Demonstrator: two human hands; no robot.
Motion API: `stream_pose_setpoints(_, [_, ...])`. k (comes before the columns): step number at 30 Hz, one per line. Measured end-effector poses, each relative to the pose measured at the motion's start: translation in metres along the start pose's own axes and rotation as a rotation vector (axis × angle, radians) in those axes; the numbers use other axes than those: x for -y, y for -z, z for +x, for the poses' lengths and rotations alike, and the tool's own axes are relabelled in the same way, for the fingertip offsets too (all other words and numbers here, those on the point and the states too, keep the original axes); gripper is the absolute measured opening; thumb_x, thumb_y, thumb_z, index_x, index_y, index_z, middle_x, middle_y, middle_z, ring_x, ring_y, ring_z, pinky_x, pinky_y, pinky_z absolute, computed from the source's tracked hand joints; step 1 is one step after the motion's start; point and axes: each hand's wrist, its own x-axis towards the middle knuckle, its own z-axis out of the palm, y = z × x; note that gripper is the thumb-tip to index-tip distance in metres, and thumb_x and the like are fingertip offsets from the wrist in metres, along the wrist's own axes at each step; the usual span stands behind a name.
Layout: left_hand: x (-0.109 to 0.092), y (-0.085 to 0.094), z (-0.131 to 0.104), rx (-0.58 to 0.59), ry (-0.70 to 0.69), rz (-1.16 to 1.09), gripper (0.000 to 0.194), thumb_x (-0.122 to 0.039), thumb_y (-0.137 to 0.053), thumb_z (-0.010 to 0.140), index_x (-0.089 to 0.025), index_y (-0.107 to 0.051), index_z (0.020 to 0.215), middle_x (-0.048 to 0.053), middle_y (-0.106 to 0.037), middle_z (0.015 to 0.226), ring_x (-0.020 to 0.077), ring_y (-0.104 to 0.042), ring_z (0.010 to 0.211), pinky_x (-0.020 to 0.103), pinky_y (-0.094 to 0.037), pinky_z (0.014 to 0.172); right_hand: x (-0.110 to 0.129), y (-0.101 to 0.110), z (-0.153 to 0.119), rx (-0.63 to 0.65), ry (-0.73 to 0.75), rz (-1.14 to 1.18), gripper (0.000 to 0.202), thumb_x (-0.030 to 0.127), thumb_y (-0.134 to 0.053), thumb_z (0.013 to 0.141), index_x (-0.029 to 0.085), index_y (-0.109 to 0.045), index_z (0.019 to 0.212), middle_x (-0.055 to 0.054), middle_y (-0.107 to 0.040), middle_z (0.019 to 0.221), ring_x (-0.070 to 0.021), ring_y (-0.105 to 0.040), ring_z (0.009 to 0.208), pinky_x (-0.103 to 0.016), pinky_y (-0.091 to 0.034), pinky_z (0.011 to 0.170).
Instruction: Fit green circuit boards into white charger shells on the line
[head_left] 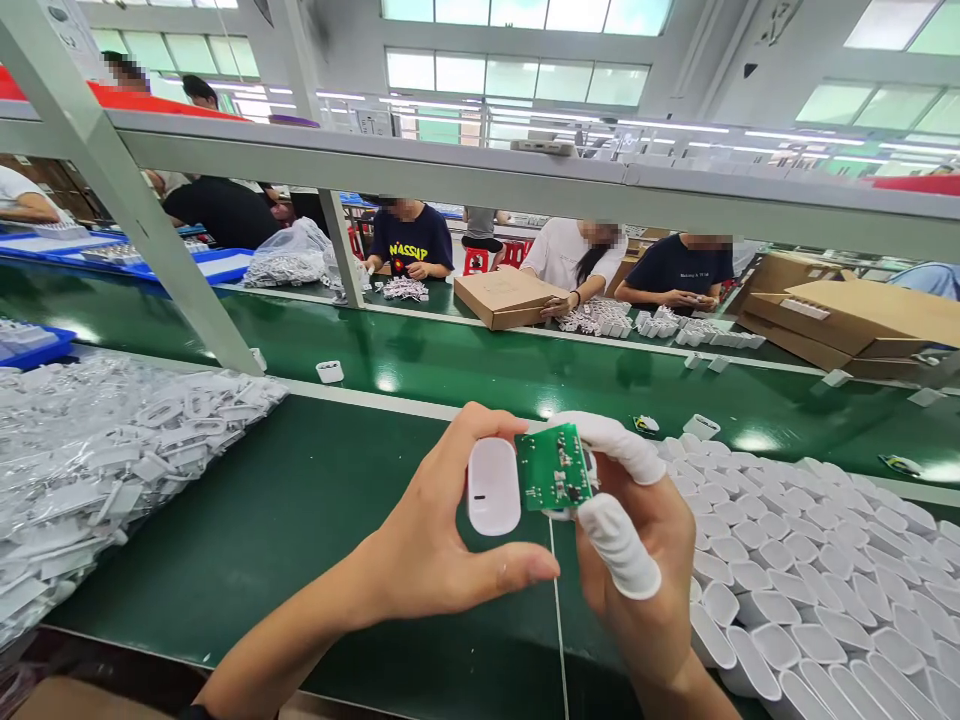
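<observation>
Right hand [645, 550]: white-covered thumb and index finger clamped on the green circuit board [551, 470] near its right-hand side, small parts showing on the face toward us. Left hand [420, 530]: curled round a white oval casing [493, 487], thumb apart from it; we can't see what the hidden fingers do. Board and casing sit side by side in the air, above the middle of the worktop [322, 480], toward its far edge.

Handling, our guess: board light, stiff, fragile at the solder points; we'd pinch opposite bare edges and keep off the components. Casing light, rigid, smooth, maybe a bit slippery; we'd grip its long side walls, clear of the small dark slot. Hard squeeze could scuff it, not bend it much.

Further out, we have many white casings [780, 550] packed along the worktop's right side, and a plastic bag of small white parts [150, 440] at its left edge.
</observation>
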Motion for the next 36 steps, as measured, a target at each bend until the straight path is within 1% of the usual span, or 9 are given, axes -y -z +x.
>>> stream_pose_setpoints(9, [0.0, -0.003, 0.002, -0.077, 0.058, 0.082, 0.041, -0.043, -0.074, 0.081, -0.024, -0.057, 0.114, 0.003, -0.061, 0.096, 0.0173, -0.059, 0.08, 0.026, -0.047, 0.066, -0.01, -0.006, -0.003, -0.035, 0.051, -0.081, 0.027, 0.032, -0.068, 0.088, 0.026, -0.066, 0.114, -0.004, -0.069, 0.101, -0.0196, -0.066, 0.09, -0.035, -0.056, 0.081])
stream_pose_setpoints(12, [0.002, -0.005, 0.005, -0.091, 0.077, 0.05, 0.038, -0.042, -0.074, 0.08, -0.023, -0.058, 0.108, 0.001, -0.061, 0.091, 0.0156, -0.057, 0.075, 0.025, -0.046, 0.064, -0.011, -0.006, -0.003, -0.042, 0.066, -0.09, 0.027, 0.032, -0.069, 0.087, 0.026, -0.067, 0.114, -0.004, -0.069, 0.104, -0.0202, -0.066, 0.096, -0.036, -0.055, 0.086])
stream_pose_setpoints(17, [0.008, -0.009, 0.01, -0.118, 0.105, 0.017, 0.036, -0.046, -0.073, 0.081, -0.021, -0.057, 0.102, 0.0, -0.058, 0.083, 0.0133, -0.052, 0.067, 0.024, -0.04, 0.058, -0.015, -0.006, 0.001, -0.068, 0.013, -0.046, 0.025, 0.03, -0.071, 0.085, 0.028, -0.068, 0.11, -0.001, -0.067, 0.096, -0.0168, -0.064, 0.087, -0.032, -0.055, 0.081])
stream_pose_setpoints(21, [0.016, -0.004, 0.012, -0.072, 0.105, -0.011, 0.05, -0.056, -0.075, 0.077, -0.022, -0.055, 0.109, 0.001, -0.058, 0.09, 0.0138, -0.053, 0.071, 0.025, -0.042, 0.061, -0.014, -0.005, 0.005, -0.036, -0.057, 0.023, 0.025, 0.034, -0.071, 0.085, 0.027, -0.068, 0.108, -0.002, -0.067, 0.098, -0.0181, -0.065, 0.088, -0.035, -0.057, 0.081])
stream_pose_setpoints(24, [0.021, 0.002, 0.01, -0.038, 0.065, -0.057, 0.071, -0.065, -0.078, 0.068, -0.025, -0.049, 0.118, 0.002, -0.055, 0.098, 0.0146, -0.054, 0.077, 0.025, -0.045, 0.064, -0.012, -0.003, 0.006, -0.035, -0.076, 0.064, 0.025, 0.036, -0.07, 0.086, 0.027, -0.067, 0.109, -0.002, -0.067, 0.09, -0.0166, -0.065, 0.077, -0.03, -0.058, 0.065])
stream_pose_setpoints(27, [0.023, 0.006, 0.007, -0.037, -0.042, -0.082, 0.062, -0.059, -0.073, 0.078, -0.025, -0.046, 0.122, 0.004, -0.051, 0.102, 0.0163, -0.052, 0.081, 0.028, -0.046, 0.067, -0.01, 0.001, 0.006, -0.103, -0.035, 0.025, 0.027, 0.037, -0.071, 0.084, 0.027, -0.069, 0.11, -0.003, -0.069, 0.095, -0.0178, -0.066, 0.082, -0.032, -0.059, 0.071])
stream_pose_setpoints(31, [0.016, 0.006, 0.007, -0.053, -0.032, -0.39, 0.031, -0.05, -0.054, 0.092, -0.024, -0.053, 0.108, 0.004, -0.055, 0.093, 0.0173, -0.053, 0.078, 0.03, -0.045, 0.065, -0.005, 0.007, 0.004, -0.183, 0.074, 0.019, 0.03, 0.038, -0.073, 0.082, 0.029, -0.072, 0.111, -0.003, -0.07, 0.109, -0.0221, -0.066, 0.101, -0.038, -0.056, 0.089])
stream_pose_setpoints(34, [0.009, 0.004, 0.011, -0.118, 0.157, -0.796, 0.018, -0.035, -0.048, 0.095, -0.021, -0.054, 0.087, 0.002, -0.058, 0.075, 0.0144, -0.053, 0.065, 0.028, -0.043, 0.059, -0.003, 0.011, 0.002, -0.233, 0.099, 0.012, 0.032, 0.037, -0.075, 0.08, 0.027, -0.073, 0.11, -0.003, -0.071, 0.106, -0.0231, -0.066, 0.102, -0.039, -0.055, 0.09])
stream_pose_setpoints(36, [0.005, 0.005, 0.014, -0.093, 0.304, -0.985, 0.018, -0.03, -0.049, 0.093, -0.019, -0.053, 0.079, 0.001, -0.059, 0.067, 0.0127, -0.053, 0.057, 0.026, -0.041, 0.056, -0.004, 0.013, 0.002, -0.247, 0.105, 0.017, 0.033, 0.036, -0.077, 0.079, 0.025, -0.074, 0.109, -0.002, -0.071, 0.106, -0.0219, -0.066, 0.099, -0.037, -0.054, 0.09])
